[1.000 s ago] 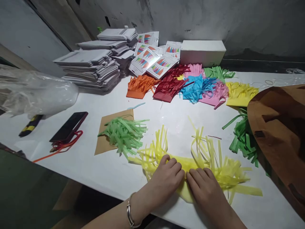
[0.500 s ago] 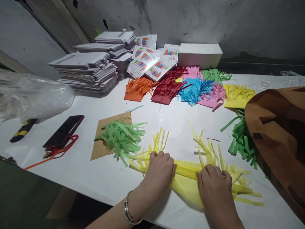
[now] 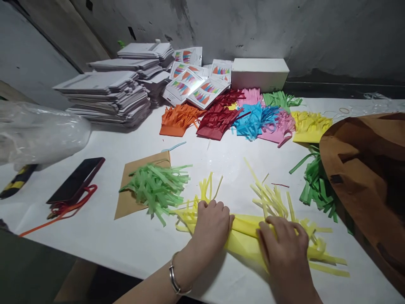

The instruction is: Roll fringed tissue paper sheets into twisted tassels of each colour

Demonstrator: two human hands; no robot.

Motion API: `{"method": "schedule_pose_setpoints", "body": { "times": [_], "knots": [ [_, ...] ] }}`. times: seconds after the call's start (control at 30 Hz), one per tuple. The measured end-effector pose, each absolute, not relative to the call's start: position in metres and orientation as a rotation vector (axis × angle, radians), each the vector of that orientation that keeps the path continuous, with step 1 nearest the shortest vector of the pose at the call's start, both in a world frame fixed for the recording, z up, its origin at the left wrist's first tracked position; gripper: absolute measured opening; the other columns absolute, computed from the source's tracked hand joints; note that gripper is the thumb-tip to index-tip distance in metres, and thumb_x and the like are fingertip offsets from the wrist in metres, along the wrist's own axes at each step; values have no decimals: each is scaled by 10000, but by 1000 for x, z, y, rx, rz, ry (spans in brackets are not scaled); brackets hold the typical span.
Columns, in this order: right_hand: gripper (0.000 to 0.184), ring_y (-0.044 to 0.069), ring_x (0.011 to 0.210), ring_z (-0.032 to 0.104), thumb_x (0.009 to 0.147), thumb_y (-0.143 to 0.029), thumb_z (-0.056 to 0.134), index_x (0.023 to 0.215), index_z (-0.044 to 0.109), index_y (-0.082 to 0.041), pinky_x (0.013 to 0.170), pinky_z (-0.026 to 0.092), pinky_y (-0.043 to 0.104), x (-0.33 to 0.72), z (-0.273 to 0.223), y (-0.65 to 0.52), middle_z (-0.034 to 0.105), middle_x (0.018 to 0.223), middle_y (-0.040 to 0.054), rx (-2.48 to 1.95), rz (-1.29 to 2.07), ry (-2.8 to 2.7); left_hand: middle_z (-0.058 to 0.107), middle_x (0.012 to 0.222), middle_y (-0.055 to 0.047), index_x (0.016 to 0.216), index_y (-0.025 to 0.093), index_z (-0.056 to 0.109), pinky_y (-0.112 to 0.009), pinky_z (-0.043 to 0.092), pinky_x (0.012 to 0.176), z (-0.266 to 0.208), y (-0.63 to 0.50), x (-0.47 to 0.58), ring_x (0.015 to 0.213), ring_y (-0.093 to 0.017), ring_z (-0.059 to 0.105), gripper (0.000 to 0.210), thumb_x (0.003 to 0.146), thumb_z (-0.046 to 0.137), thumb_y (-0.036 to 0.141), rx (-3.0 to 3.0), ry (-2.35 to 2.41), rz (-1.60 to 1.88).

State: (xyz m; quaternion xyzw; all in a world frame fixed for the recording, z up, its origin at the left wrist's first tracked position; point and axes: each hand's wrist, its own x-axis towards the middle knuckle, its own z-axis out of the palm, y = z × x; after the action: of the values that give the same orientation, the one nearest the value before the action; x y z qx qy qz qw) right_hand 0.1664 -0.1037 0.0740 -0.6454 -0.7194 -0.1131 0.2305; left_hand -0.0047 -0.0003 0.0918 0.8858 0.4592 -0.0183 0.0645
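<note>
Across the white table [image 3: 104, 228], stock is spread from the wall to the near edge: stacks of flat white cartons [image 3: 101, 97] at the far left, a brown paper bag [image 3: 363, 169] at the right, and a row of coloured fringed papers [image 3: 240, 116] between them. Nearer, a green fringe bundle [image 3: 155, 185] is laid on a brown envelope [image 3: 126, 202], just beside the work. At the near edge, the yellow fringed paper [image 3: 245, 230] is pressed flat against the table, its uncut band running between the two hands. The left hand [image 3: 210, 226] is laid palm-down on one end, fingers curled over the band; the right hand [image 3: 283, 245] is spread likewise on the other end. Neither is closed around the paper; it is only pinned. By judgement, even pressure along the fold is called for, with loose strips kept clear of the crease.
</note>
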Motion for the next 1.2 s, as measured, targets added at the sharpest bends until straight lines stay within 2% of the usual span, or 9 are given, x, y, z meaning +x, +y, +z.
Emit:
{"method": "schedule_pose_setpoints", "body": {
  "times": [0.1, 0.2, 0.27, 0.43, 0.57, 0.77, 0.93, 1.13, 1.2],
  "knots": [
    [289, 233, 926, 585, 984, -41, 395, 987, 657, -164, 959, 346, 443, 157, 72, -102, 683, 907, 79, -1562, -191, -2116, 681, 792, -76, 785, 173, 665, -488, 379, 790, 95, -3, -6, 823, -292, 605, 235, 978, 540, 220, 2681, 1397, -33],
    [354, 204, 728, 508, 985, -33, 367, 798, 636, -167, 859, 363, 404, 152, 68, -99, 591, 712, 48, -1555, -177, -2165, 689, 949, -82, 891, 182, 650, -517, 356, 895, 101, -7, -11, 926, -290, 582, 87, 947, 599, 226, 2751, 1320, 144],
    [353, 191, 703, 494, 993, -49, 390, 739, 601, -175, 845, 361, 392, 153, 66, -97, 561, 684, 34, -1551, -178, -2136, 684, 1048, -64, 952, 204, 630, -526, 305, 984, 102, -9, -15, 989, -273, 560, 27, 928, 622, 196, 2852, 1100, 284],
    [259, 184, 772, 540, 1022, -125, 424, 848, 610, -174, 891, 352, 392, 156, 67, -96, 606, 777, 29, -1531, -135, -2094, 645, 857, -8, 837, 205, 580, -462, 291, 1004, 94, -12, -21, 864, -204, 533, 153, 943, 563, 96, 3021, 691, 299],
    [363, 203, 737, 518, 1025, -89, 339, 823, 627, -173, 845, 371, 390, 156, 68, -100, 593, 749, 41, -1500, -129, -2181, 611, 785, 5, 787, 198, 555, -425, 311, 955, 90, -15, -25, 813, -188, 511, 196, 961, 557, 107, 3009, 674, 342],
    [347, 227, 992, 605, 1034, -78, 333, 1097, 670, -131, 1066, 342, 464, 175, 64, -123, 701, 989, 95, -1437, -41, -2100, 663, 847, 10, 875, 207, 610, -432, 310, 924, 83, -27, -40, 866, -204, 529, 98, 918, 651, 129, 2833, 806, 380],
    [224, 244, 1045, 615, 1031, -190, 468, 937, 670, -208, 1082, 308, 517, 178, 60, -131, 703, 1035, 63, -1697, 39, -1852, 673, 896, -21, 856, 198, 628, -453, 329, 902, 85, -32, -32, 885, -222, 549, 141, 946, 575, 103, 2714, 1044, 360],
    [212, 260, 872, 623, 993, -207, 501, 806, 601, -204, 950, 339, 503, 169, 64, -120, 682, 877, 64, -2018, -247, -1853, 643, 876, -72, 824, 179, 632, -492, 373, 845, 97, -25, -13, 858, -264, 553, 173, 950, 517, 152, 2706, 1260, 95],
    [182, 271, 898, 618, 988, -176, 490, 854, 611, -197, 965, 322, 520, 168, 67, -117, 691, 918, 83, -2038, -323, -1841, 642, 874, -72, 808, 181, 627, -484, 377, 826, 98, -23, -10, 851, -263, 559, 166, 938, 530, 148, 2719, 1260, 47]
  ]
}}
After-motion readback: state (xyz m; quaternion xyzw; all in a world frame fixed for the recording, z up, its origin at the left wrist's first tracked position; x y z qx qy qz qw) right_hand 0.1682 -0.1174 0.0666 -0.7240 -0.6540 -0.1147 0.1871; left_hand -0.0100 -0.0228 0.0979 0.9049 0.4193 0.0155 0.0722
